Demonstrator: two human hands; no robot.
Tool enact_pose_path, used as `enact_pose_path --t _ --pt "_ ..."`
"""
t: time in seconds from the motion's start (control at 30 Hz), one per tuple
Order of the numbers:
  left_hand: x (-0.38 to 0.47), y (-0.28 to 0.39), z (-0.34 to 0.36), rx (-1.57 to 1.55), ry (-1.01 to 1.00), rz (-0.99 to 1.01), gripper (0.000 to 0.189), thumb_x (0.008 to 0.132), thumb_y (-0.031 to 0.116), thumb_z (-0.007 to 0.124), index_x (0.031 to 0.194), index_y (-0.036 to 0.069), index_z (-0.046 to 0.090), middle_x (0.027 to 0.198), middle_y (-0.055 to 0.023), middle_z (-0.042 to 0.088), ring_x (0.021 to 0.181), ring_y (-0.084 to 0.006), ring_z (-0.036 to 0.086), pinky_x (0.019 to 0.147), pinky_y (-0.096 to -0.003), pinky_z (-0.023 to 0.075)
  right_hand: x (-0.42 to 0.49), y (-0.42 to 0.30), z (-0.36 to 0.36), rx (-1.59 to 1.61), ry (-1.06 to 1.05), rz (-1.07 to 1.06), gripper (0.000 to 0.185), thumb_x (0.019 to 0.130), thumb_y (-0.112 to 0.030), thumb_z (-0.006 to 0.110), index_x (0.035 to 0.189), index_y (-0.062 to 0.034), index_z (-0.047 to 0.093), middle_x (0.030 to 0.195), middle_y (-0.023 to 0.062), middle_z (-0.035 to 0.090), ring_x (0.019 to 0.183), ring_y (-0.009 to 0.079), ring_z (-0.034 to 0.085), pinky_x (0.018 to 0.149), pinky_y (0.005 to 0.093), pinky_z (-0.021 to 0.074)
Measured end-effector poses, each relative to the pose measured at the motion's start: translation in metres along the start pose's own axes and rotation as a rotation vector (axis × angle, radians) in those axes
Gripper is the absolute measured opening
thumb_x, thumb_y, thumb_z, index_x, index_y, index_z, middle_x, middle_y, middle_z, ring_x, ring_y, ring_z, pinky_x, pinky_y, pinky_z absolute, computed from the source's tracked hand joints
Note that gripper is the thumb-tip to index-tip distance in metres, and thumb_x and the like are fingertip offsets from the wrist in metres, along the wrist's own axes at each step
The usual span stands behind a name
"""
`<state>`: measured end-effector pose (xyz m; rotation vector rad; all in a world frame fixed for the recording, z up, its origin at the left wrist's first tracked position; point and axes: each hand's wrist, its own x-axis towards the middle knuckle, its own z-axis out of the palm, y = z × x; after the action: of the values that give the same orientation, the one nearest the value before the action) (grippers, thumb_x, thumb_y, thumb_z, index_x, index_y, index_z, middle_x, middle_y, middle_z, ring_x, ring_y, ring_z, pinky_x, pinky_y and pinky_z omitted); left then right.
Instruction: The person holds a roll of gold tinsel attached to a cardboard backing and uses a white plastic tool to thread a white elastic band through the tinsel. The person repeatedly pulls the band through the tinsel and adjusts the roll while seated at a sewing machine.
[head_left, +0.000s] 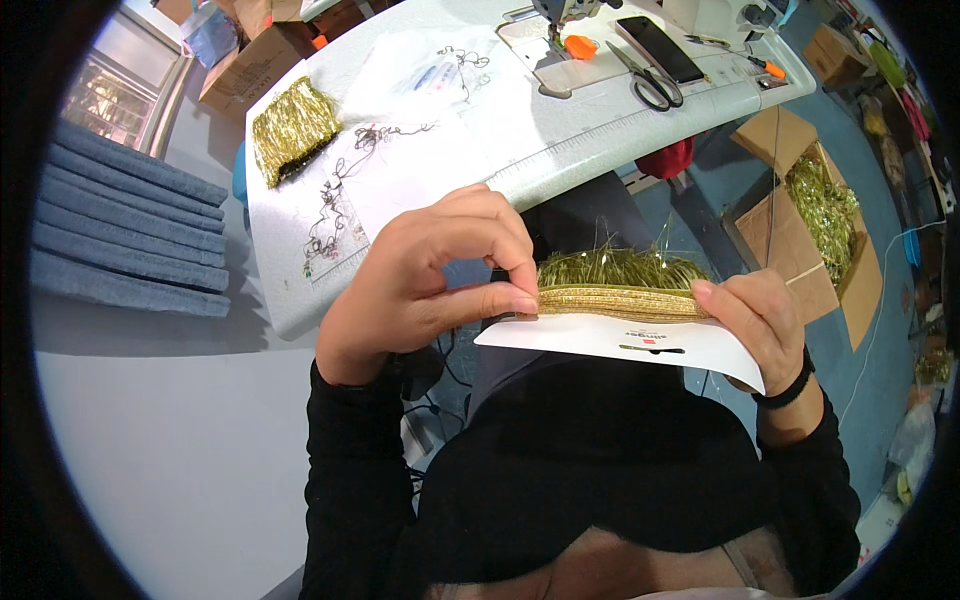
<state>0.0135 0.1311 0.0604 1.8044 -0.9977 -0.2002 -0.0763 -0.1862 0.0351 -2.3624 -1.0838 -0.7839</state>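
My left hand (439, 266) pinches the left end of a gold band (622, 301), thumb below and fingers curled over it. My right hand (761, 322) grips the right end of the band together with a white card (577, 335). Several layers of gold braid appear stacked along this band. Green-gold tinsel fringe (622, 268) sticks out on its far side. The card lies along the near side, bears small print and has a slot for hanging. Both hands are above my lap, just in front of the table edge.
A sewing machine (555, 15), black-handled scissors (651, 81) and a phone (660, 49) are on the white table (585, 169). Folded gold tinsel fringe (292, 131) and tangled thread (330, 214) lie at its left. An open cardboard box (791, 244) of tinsel stands on the floor at right.
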Motion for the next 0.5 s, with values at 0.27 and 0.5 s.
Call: enact_pose_path --t 0.27,0.5 --pt "-0.005 0.006 0.001 0.174 0.128 0.135 0.02 0.08 0.018 0.083 0.079 0.006 0.067 0.082 -0.0039 0.063 0.082 -0.0175 0.057 0.075 -0.0292 0.0415 -0.001 0.001 -0.001 0.023 -0.003 0.01 0.049 0.078 -0.022 0.079 0.12 0.0008 0.069 0.096 0.0082 0.062 0.072 0.0192 0.06 0.057 0.0304 0.0463" --pt "-0.014 -0.022 -0.029 0.146 0.502 0.043 0.007 0.09 0.005 0.07 0.094 0.003 0.064 0.095 -0.0073 0.063 0.091 -0.0171 0.058 0.087 -0.0291 0.0447 0.0 0.005 -0.001 0.031 0.071 0.113 0.043 0.081 -0.013 0.076 0.121 0.0 0.069 0.097 0.0106 0.062 0.073 0.0215 0.06 0.06 0.0309 0.0474"
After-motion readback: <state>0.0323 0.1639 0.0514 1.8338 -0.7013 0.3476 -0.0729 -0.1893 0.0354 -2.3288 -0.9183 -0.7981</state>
